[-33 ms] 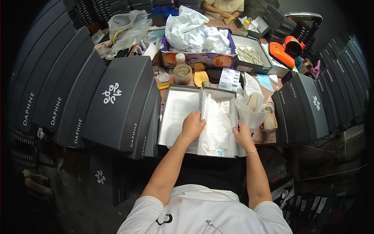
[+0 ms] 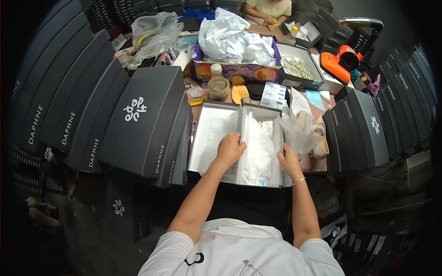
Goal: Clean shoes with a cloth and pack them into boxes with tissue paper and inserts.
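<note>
An open shoebox lies in front of me, with its white-lined lid [image 2: 209,158] on the left and its dark-edged base [image 2: 279,133] on the right. White tissue paper [image 2: 258,154] covers what is in the base; a small blue-and-white packet [image 2: 261,181] rests at its near end. My left hand [image 2: 231,149] is closed over the edge where lid and base meet. At the base's right wall, my right hand [image 2: 289,159] has its fingers closed on the rim. Whether either hand also pinches tissue is hidden. Beside the right hand lie a translucent plastic bag [image 2: 301,138] and a beige shoe [image 2: 320,140].
Dark shoeboxes [image 2: 142,124] stand stacked at left, others [image 2: 354,126] at right. Beyond the open box are a jar [image 2: 218,87], a label sheet [image 2: 273,95], a purple carton [image 2: 235,71] of crumpled paper, a box of sticks [image 2: 299,66] and an orange tool [image 2: 335,66]. Another person [image 2: 268,11] sits opposite.
The whole view has shifted slightly. Both hands stay at the shoebox, and the tissue along the right wall lies a little differently by my right hand.
</note>
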The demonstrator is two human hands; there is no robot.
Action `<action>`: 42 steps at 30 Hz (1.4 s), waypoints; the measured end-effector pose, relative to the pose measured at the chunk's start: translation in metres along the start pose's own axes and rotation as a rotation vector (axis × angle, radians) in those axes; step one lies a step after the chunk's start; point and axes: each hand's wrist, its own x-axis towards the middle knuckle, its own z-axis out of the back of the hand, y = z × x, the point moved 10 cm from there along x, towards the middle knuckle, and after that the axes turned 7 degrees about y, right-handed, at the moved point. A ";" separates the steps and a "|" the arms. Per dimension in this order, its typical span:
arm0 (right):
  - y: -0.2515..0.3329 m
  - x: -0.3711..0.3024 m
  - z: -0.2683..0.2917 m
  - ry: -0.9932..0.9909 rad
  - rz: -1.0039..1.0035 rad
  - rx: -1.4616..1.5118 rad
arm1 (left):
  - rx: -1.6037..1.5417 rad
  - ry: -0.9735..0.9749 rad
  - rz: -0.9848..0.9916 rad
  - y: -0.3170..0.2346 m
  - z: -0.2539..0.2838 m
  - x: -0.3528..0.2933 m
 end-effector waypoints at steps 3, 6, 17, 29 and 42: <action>0.045 -0.014 0.048 -0.073 0.054 0.048 | -0.224 -0.201 -0.080 -0.032 0.040 -0.024; 0.088 -0.018 0.090 -0.036 0.103 0.034 | -1.237 -0.009 0.032 -0.040 0.001 -0.032; 0.008 -0.014 -0.019 0.110 -0.017 0.830 | -1.151 -0.023 0.201 0.038 -0.078 -0.035; 0.108 0.017 -0.015 -0.130 0.429 -0.173 | 0.279 -0.032 -0.287 -0.055 -0.029 -0.071; 0.155 0.033 0.068 -0.196 0.440 0.094 | -0.440 -0.071 -0.116 -0.072 0.034 -0.056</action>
